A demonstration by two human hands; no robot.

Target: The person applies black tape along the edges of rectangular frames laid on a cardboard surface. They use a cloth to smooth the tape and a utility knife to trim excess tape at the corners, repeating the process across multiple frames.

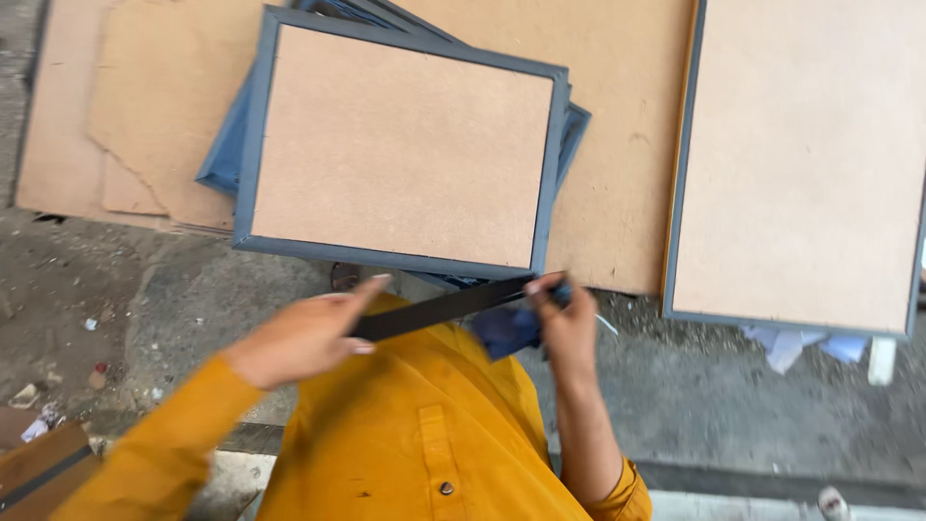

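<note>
I am holding a black flat strip (439, 309) spanned between both hands, just above my orange shirt (424, 434). My left hand (304, 338) is pinching its lower end between thumb and fingers. My right hand (564, 323) is gripping its upper end together with a dark blue cloth (503, 333). A stack of grey-framed boards (400, 145) is lying just beyond the strip.

right frame (791, 164) cropped, floor scraps (29, 396) perhaps paper

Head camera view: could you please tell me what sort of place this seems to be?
Probably a picture-framing workshop with a rough concrete floor: stacked grey-blue rectangular frames with brown fibreboard backs, loose brown board sheets, and both hands holding a flat black strip.
</note>
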